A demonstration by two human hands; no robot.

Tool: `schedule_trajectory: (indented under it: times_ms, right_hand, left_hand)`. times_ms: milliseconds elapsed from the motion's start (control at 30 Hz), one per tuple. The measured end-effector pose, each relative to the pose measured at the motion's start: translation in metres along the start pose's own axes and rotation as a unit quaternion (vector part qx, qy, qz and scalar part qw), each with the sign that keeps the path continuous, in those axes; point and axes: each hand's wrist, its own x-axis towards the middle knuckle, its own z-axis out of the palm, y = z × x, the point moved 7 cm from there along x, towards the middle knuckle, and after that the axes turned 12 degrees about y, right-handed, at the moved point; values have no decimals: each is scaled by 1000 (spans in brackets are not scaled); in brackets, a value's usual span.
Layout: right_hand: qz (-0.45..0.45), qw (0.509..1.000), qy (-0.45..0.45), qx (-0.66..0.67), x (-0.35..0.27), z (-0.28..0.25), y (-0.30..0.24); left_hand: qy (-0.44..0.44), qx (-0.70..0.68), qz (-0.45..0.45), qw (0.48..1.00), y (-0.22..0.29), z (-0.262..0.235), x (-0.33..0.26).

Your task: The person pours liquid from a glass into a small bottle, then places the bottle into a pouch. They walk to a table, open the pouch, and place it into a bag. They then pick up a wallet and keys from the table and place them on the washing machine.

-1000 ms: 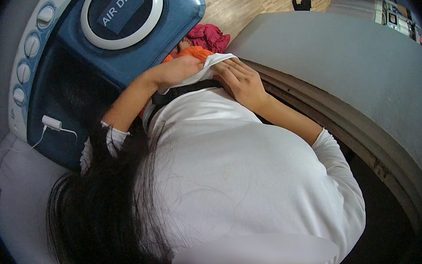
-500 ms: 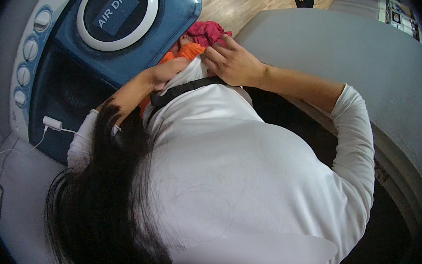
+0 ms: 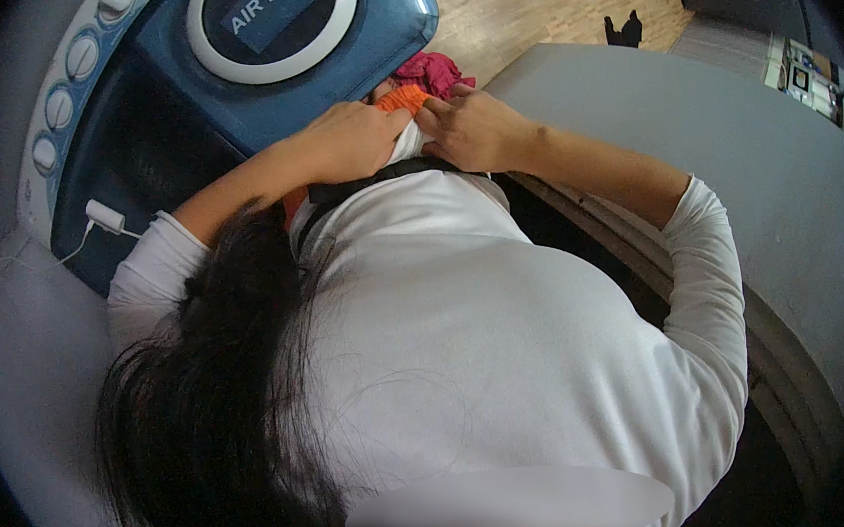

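The white cloth (image 3: 409, 142) is pinched between the two hands, just in front of the chest; only a small bunched fold of it is seen, pale and soft, most of it being hidden under the fingers. The left hand (image 3: 349, 141) is closed over its left side, knuckles up; the right hand (image 3: 475, 128) is closed on its right side, fingers curled tight, so that both hands are held touching or nearly so. Just beyond the hands an orange garment (image 3: 406, 98) is seen, crumpled, and beyond that a crimson garment (image 3: 430, 68), also crumpled; whether the orange one is gripped too cannot be told. Beyond and left of the left hand the blue lid (image 3: 324, 61) of a washing machine is raised, with a white ring (image 3: 272, 21) on it; a grey surface (image 3: 691, 129) lies to the right of the right hand.
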Motion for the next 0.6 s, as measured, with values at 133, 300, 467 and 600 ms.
schedule_trajectory:
  times_ms: [133,300,467,600]
  right_hand:
    - [-44,996,71,-42,11,-1,-6]
    - [-78,990,118,15,18,-6,-3]
    - [-51,985,119,119,13,-17,3]
    - [126,978,50,159,13,-27,14]
  left_hand:
    - [-62,-389,-80,916,-21,25,-8]
    - [-66,-356,-53,931,-23,25,-17]
    - [61,-59,-28,996,-17,-15,-36]
    - [192,-65,-147,968,-53,-63,-69]
